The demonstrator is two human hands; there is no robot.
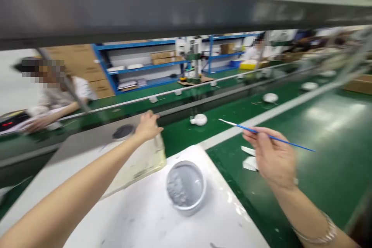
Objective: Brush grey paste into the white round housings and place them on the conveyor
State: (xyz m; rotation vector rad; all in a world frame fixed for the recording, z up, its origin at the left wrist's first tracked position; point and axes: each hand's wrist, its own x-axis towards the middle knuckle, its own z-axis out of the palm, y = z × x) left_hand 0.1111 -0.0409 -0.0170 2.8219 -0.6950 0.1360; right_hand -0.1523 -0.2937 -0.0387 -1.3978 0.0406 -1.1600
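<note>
- Brush (279, 139) is pinched in your right hand (274, 157), its long axis running across you, white tip (222, 120) aimed left of the grip.
- Pot (187, 212) of grey paint (190, 184) lies left of that grip and nearer your body; the tip points past its far side, not down into it. Neither hand looks clearly nearer.
- White part (200, 119) on the green belt (177, 135) also lies left of the grip, just past the tip in view.
- Your left hand (148, 126), farther left, is over the board's (139, 155) edge; I cannot tell whether it holds anything.
</note>
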